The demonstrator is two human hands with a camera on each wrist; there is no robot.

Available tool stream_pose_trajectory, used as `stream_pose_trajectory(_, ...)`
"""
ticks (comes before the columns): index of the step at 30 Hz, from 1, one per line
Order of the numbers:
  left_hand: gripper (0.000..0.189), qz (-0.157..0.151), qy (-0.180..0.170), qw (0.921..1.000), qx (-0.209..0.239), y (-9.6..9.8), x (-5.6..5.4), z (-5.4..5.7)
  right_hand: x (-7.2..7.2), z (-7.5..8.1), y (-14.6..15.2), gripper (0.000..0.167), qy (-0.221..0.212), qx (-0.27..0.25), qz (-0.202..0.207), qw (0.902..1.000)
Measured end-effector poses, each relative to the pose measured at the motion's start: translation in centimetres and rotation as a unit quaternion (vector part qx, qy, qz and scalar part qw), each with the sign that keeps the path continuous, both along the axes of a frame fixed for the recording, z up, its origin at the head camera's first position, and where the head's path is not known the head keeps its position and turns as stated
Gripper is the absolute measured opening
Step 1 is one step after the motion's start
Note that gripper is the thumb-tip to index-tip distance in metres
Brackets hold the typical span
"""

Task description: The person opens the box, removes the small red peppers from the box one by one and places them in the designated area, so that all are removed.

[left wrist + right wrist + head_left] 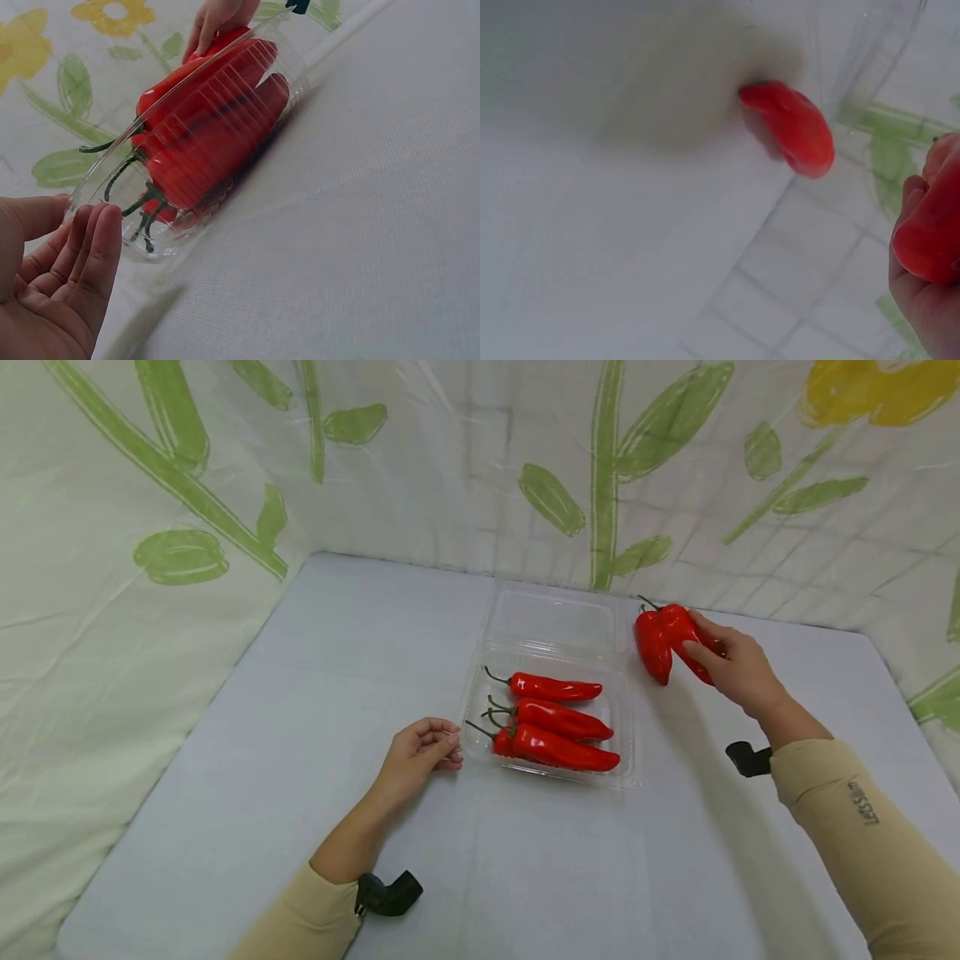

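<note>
A clear plastic clamshell box (pixel 628 710) lies on the white table with its lid (pixel 555 617) folded back flat. Inside it are several long red peppers (pixel 566 746), their green stems pointing left. My left hand (pixel 416 758) pinches the box's left rim between thumb and fingers, as the left wrist view shows up close. Right of the box, my right hand (pixel 738 670) grips a red pepper (pixel 677 625) from the side. A second red pepper (pixel 654 652) lies on the table just left of the held one and partly overlaps it in the head view.
A cloth wall (pixel 420 502) painted with green stems and yellow flowers borders the table's back and sides. The white table (pixel 315 677) extends to both sides of the box. Black wrist mounts (pixel 390 893) sit on both forearms.
</note>
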State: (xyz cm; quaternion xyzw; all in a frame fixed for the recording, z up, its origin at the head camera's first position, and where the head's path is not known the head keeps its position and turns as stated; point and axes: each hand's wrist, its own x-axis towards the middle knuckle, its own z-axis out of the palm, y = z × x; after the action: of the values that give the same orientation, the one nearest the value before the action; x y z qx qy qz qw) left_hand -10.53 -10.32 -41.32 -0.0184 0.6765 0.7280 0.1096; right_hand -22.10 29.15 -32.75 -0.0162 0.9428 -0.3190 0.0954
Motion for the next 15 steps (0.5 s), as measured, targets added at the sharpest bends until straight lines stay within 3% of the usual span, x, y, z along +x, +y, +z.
stream_pose_trajectory(6,0.025,-0.002,0.001,1.0000,-0.001,-0.1,0.0,-0.1,-0.6,-0.7,1.3,0.065,-0.023,-0.008,-0.041,0.9989)
stream_pose_trajectory(15,0.025,-0.002,-0.004,1.0000,-0.004,0.0,0.0,-0.1,-1.2,-1.6,3.2,0.068,-0.019,-0.025,-0.076,0.9967)
